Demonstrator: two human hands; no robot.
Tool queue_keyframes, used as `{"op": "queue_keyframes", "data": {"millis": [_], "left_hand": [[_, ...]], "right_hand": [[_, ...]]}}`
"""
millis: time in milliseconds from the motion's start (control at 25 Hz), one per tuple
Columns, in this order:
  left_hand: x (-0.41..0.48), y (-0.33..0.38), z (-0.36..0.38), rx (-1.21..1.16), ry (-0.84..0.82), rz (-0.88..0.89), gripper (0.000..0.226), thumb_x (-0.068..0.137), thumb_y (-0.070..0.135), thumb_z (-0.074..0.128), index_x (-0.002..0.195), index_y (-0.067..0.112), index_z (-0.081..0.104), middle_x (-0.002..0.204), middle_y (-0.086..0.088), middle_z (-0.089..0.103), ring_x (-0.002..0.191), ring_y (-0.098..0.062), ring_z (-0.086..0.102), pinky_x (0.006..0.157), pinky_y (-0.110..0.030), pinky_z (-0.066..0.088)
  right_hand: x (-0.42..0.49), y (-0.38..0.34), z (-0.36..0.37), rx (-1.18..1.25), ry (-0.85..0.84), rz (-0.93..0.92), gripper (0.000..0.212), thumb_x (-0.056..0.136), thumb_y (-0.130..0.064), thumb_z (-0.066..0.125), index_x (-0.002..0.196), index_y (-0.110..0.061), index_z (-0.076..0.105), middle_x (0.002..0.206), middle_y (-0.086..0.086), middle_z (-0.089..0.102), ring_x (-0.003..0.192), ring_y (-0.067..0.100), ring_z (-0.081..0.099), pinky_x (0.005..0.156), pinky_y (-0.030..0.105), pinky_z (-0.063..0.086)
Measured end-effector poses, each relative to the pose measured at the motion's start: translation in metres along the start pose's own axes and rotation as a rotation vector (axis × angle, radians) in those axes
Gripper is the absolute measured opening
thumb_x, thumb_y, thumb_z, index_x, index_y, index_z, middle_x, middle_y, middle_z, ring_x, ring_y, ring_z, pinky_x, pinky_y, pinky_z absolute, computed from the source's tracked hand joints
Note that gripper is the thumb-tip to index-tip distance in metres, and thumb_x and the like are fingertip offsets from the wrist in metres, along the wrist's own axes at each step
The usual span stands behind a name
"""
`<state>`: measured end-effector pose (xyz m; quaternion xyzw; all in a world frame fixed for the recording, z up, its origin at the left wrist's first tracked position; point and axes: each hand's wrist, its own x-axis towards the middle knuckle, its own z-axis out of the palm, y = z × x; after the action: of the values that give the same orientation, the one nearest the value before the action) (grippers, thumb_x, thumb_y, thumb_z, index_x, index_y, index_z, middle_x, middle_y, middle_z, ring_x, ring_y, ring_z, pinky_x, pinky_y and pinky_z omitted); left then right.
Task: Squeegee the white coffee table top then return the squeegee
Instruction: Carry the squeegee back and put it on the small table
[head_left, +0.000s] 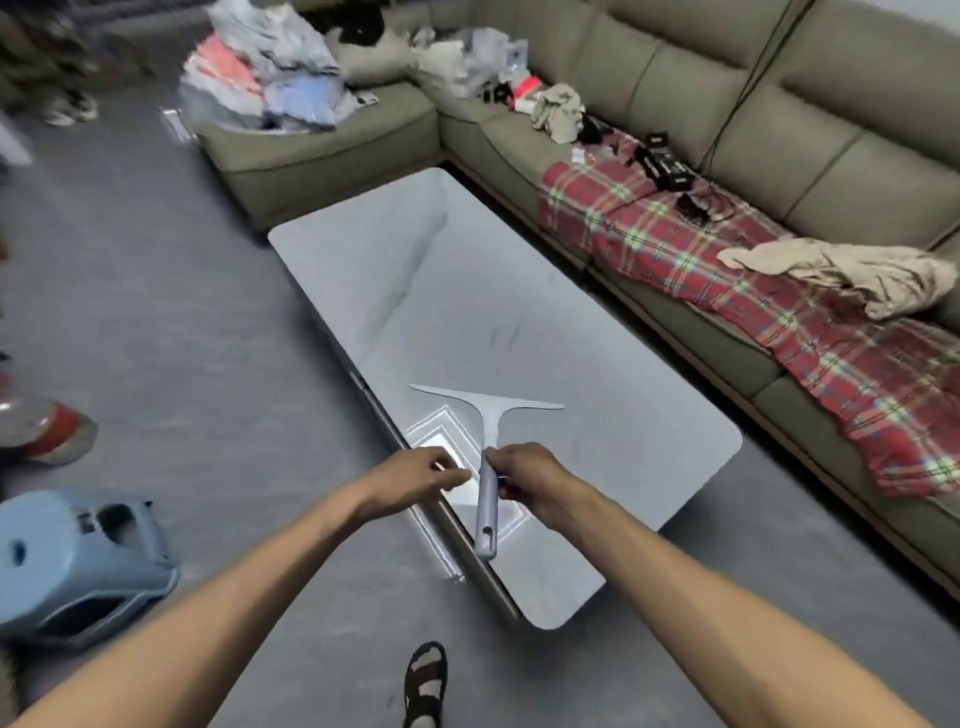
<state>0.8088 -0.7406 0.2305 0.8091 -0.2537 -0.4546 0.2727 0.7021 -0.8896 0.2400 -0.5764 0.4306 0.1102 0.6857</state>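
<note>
Right hand (524, 475) grips the squeegee (489, 426) handle over the counter (415, 291); left hand (415, 475) hovers just beside it, fingers relaxed, holding nothing.

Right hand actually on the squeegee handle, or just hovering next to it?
Touching. The head view shows the right hand with its fingers curled round the handle of the squeegee, no gap between them, above the coffee table.

bare left forearm (249, 577), bare right forearm (670, 566), 1 black strappy sandal (426, 675) on a foot
</note>
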Motion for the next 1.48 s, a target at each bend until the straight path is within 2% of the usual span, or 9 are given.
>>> {"op": "queue_keyframes", "data": {"millis": [120,280,600,720,880,1000,1240,1360,1480], "left_hand": [[-0.077,0.012,-0.004,-0.121,0.072,-0.003,0.04,0.073,0.052,0.058,0.092,0.018,0.067,0.086,0.002,0.072,0.08,-0.016,0.069,0.073,-0.03,0.051],[-0.178,0.014,0.029,-0.33,0.295,-0.054,0.011,0.088,0.023,0.066,0.092,0.013,0.068,0.074,-0.002,0.066,0.063,-0.009,0.061,0.06,-0.018,0.05],[-0.384,-0.042,0.152,-0.426,0.758,-0.313,0.02,0.077,0.026,0.076,0.091,0.013,0.071,0.085,-0.01,0.075,0.072,-0.015,0.062,0.066,-0.028,0.048],[-0.467,-0.086,0.211,-0.425,0.832,-0.476,0.022,0.074,0.028,0.078,0.092,0.017,0.071,0.088,-0.004,0.075,0.082,-0.021,0.068,0.078,-0.035,0.053],[-0.57,-0.148,0.304,-0.704,0.892,-0.566,0.015,0.076,0.012,0.079,0.082,0.017,0.066,0.07,0.001,0.064,0.061,-0.009,0.059,0.054,-0.018,0.047],[-0.64,-0.202,0.381,-0.77,0.931,-0.654,0.017,0.075,0.007,0.079,0.083,0.016,0.066,0.073,-0.001,0.063,0.065,-0.012,0.057,0.059,-0.02,0.045],[-0.76,-0.36,0.55,-0.851,0.889,-0.808,0.019,0.074,0.013,0.08,0.08,0.023,0.066,0.075,0.012,0.065,0.07,-0.005,0.058,0.059,-0.015,0.043],[-0.786,-0.436,0.623,-0.932,0.883,-0.86,0.022,0.071,0.007,0.08,0.07,0.024,0.066,0.071,0.006,0.067,0.064,-0.008,0.058,0.061,-0.022,0.044],[-0.786,-0.524,0.687,-1.008,0.872,-0.889,0.013,0.072,0.008,0.08,0.082,0.012,0.073,0.08,-0.004,0.073,0.07,-0.014,0.062,0.067,-0.026,0.046]], "right_hand": [[-0.043,-0.024,0.036,-0.097,-0.114,-0.121,0.028,0.095,-0.001,0.051,0.068,-0.008,0.05,0.059,0.006,0.049,0.049,0.014,0.049,0.05,0.021,0.047],[-0.103,-0.017,0.064,-0.246,-0.296,-0.218,0.022,0.09,0.005,0.054,0.068,-0.001,0.051,0.051,0.009,0.048,0.038,0.012,0.047,0.052,0.025,0.046],[-0.242,0.081,0.154,-0.492,-0.614,-0.142,0.016,0.088,-0.001,0.056,0.073,-0.004,0.051,0.058,0.014,0.048,0.037,0.014,0.044,0.043,0.022,0.051],[-0.3,0.151,0.195,-0.573,-0.753,-0.126,0.011,0.091,-0.008,0.051,0.081,-0.003,0.054,0.059,0.011,0.06,0.044,0.018,0.058,0.049,0.026,0.053],[-0.379,0.261,0.248,-0.689,-0.908,-0.107,0.017,0.091,-0.007,0.051,0.076,-0.002,0.058,0.069,0.015,0.063,0.05,0.018,0.063,0.05,0.024,0.055],[-0.437,0.359,0.285,-0.775,-0.969,-0.066,0.014,0.09,-0.003,0.052,0.078,0.0,0.058,0.069,0.016,0.062,0.046,0.016,0.063,0.046,0.022,0.052],[-0.523,0.595,0.356,-0.91,-0.936,0.055,0.018,0.09,-0.004,0.057,0.074,0.001,0.055,0.075,0.023,0.059,0.056,0.025,0.06,0.05,0.025,0.053],[-0.532,0.699,0.39,-0.978,-0.907,0.167,0.013,0.09,-0.002,0.058,0.078,0.003,0.054,0.074,0.021,0.058,0.046,0.018,0.06,0.045,0.022,0.052],[-0.514,0.799,0.428,-1.042,-0.86,0.271,0.019,0.096,-0.006,0.051,0.078,-0.003,0.052,0.072,0.015,0.06,0.042,0.012,0.061,0.044,0.021,0.052]]}}
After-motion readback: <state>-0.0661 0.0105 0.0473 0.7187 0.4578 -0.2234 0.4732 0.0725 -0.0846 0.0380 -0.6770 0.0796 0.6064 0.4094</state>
